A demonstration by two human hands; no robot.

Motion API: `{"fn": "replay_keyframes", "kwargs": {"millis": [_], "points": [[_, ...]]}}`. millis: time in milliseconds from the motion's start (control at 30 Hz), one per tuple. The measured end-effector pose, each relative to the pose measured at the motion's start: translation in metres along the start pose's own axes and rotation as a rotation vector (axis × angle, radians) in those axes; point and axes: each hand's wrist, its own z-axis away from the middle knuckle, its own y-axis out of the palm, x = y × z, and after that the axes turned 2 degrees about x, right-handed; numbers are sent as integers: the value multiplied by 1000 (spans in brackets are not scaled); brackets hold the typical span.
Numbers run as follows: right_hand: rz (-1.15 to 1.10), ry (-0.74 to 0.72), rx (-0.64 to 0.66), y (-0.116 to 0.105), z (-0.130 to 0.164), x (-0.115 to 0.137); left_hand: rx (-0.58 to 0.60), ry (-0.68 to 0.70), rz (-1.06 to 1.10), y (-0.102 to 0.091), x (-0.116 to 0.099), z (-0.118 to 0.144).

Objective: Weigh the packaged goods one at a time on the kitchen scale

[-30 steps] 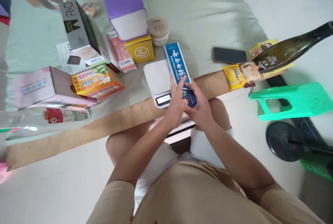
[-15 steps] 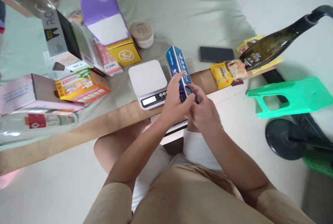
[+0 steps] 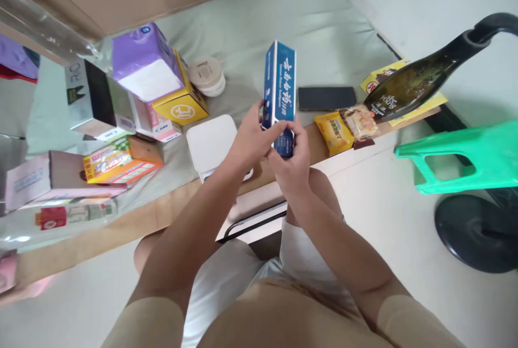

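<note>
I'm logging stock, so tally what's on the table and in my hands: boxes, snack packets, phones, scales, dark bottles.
Boxes: 7, counting the blue box held by left hand and right hand
Snack packets: 2
Phones: 1
Scales: 1
Dark bottles: 1
Total: 12

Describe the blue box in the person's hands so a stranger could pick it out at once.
Start at the white kitchen scale near the table's front edge. Just right of it, the left hand and right hand hold a long, narrow blue box upright above the table. It is the only blue carton with white lettering, and the only box lifted off the table.
</note>
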Motion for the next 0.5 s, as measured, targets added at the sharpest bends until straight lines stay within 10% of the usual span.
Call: {"fn": "replay_keyframes", "kwargs": {"millis": [233, 500], "points": [[-310, -131, -276, -9, 1, -25, 145, 27, 111, -14, -15, -77], [-409, -96, 1017, 7, 33, -25, 434, -17, -273, 50, -66, -188]]}}
